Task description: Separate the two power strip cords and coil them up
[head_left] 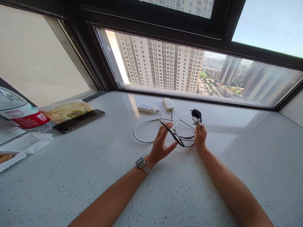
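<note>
My right hand (200,136) is closed around the plug ends of two cables. A black plug (196,114) and a white plug (196,121) with metal prongs stick up above its fingers. My left hand (163,143), wearing a watch, has thumb and fingers apart around the loops of a white cable (139,138) and a black cable (174,135). Whether its fingertips touch the loops I cannot tell. Behind the hands lie a white power strip (147,108), joined to the white cable, and a smaller white socket block (168,104), joined to the black cable.
On the left of the speckled white countertop (99,164) lie a dark phone (80,120), a yellow soft pack (68,110), a bottle with a red label (26,113) and a white paper tray (30,145) with food. A black-framed window (165,63) borders the back.
</note>
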Motion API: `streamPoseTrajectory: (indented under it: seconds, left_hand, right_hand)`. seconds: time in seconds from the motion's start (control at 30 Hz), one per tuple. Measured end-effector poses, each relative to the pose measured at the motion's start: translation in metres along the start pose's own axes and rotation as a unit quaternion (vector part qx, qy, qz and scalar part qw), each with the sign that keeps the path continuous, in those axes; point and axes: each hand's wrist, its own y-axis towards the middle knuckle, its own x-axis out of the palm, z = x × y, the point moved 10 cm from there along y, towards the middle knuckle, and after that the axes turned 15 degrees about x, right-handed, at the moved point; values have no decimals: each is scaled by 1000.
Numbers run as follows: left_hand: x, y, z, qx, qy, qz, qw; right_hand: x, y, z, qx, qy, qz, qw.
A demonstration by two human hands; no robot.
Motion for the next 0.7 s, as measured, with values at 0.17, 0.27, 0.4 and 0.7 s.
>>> streamPoseTrajectory:
  seconds: [0.17, 0.27, 0.4, 0.7]
  left_hand:
    - [25, -3, 8, 32, 0, -145, 989]
    - [29, -5, 3, 11, 47, -170, 984]
    - [22, -6, -12, -57, 63, -131, 988]
    - [36, -21, -26, -162, -99, -159, 969]
  right_hand:
    - [-15, 12, 28, 107, 190, 43, 975]
    - [-18, 13, 34, 131, 231, 51, 963]
    - [-18, 10, 32, 142, 240, 42, 960]
    - [-20, 9, 18, 85, 104, 55, 989]
